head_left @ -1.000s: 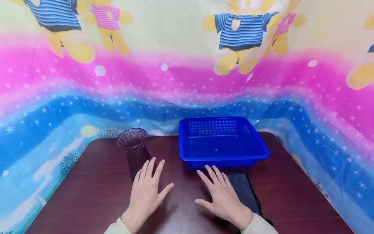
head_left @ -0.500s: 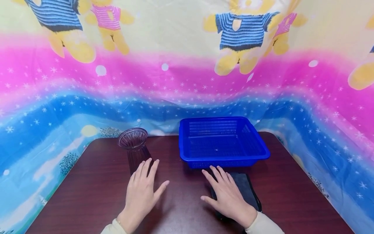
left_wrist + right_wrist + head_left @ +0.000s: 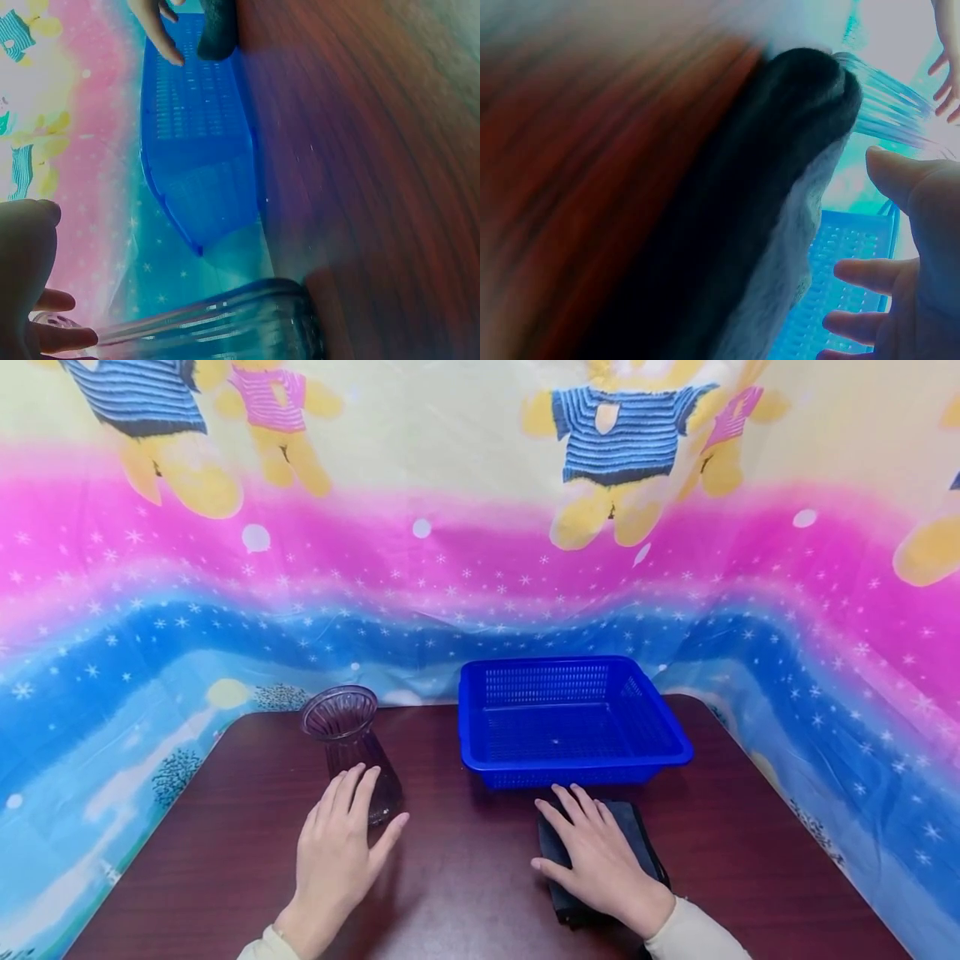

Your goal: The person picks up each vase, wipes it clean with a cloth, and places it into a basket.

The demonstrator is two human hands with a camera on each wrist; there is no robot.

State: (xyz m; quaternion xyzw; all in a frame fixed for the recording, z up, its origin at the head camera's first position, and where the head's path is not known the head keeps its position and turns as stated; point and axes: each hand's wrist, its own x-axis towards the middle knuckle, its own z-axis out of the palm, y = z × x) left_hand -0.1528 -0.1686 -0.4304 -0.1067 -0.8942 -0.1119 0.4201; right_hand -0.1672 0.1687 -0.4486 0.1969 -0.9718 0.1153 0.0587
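A tall clear purple-tinted glass vase with a flared rim stands upright on the table's left side. My left hand, fingers spread, is just in front of it and hides part of its body; the left wrist view shows the fingers near the vase without gripping it. Over a flat black fabric-like item, perhaps a pouch, my right hand hovers with straight, spread fingers. In the right wrist view a gap shows between the fingers and the black item.
Behind the black item sits a blue plastic basket with perforated walls, at the back right of centre. The dark red-brown wooden table has rounded far corners. A patterned cloth with bears hangs around its back and sides.
My left hand has shifted left and slightly back toward me, uncovering more of the vase's base. My right hand has moved right, further over the black item. Vase and basket stay put.
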